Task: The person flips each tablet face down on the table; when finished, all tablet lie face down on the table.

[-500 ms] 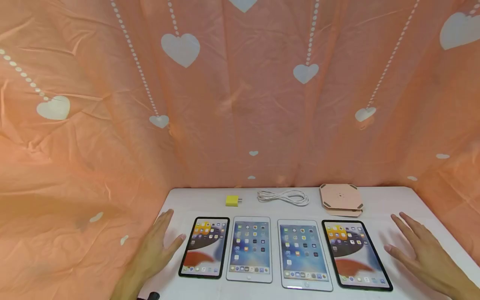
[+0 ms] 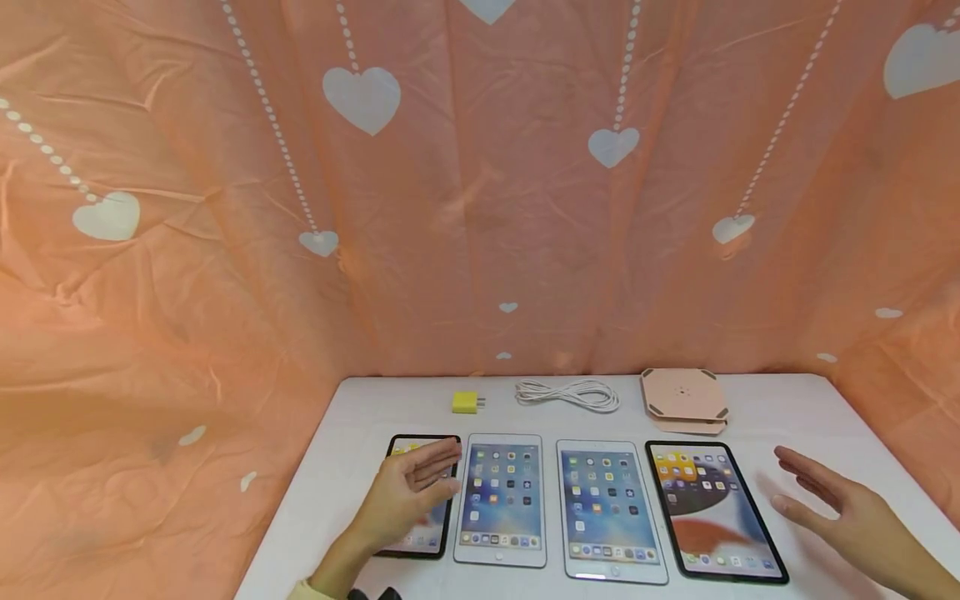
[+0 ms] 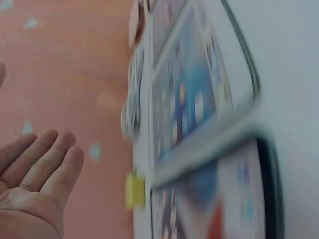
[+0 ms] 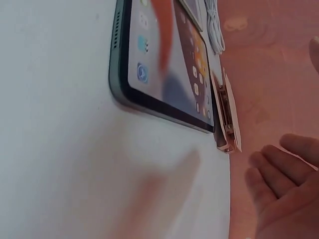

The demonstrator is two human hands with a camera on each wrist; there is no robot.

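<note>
My left hand [image 2: 401, 500] hovers over the leftmost black-bordered tablet [image 2: 420, 546], hiding much of its screen. Its fingers are extended and hold nothing. Right of that tablet lie two white-bordered tablets, one at centre left [image 2: 499, 500] and one at centre right [image 2: 611, 508], their screens lit with app icons. At the right end of the row is another black-bordered tablet [image 2: 716, 512]. Beside its right edge my right hand [image 2: 832, 508] is held with extended fingers, nothing in it. In the right wrist view that hand's fingers [image 4: 274, 174] are relaxed, apart from the tablet [image 4: 164, 59].
Behind the row on the white table [image 2: 390, 408] lie a yellow charger plug [image 2: 465, 402], a coiled white cable [image 2: 567, 394] and a pink folding stand [image 2: 684, 397]. An orange cloth [image 2: 480, 208] with white hearts hangs around the back and sides.
My left hand has moved right, from beside the leftmost tablet to above it. The right hand has turned slightly, its fingers closer together. The tablets lie as before.
</note>
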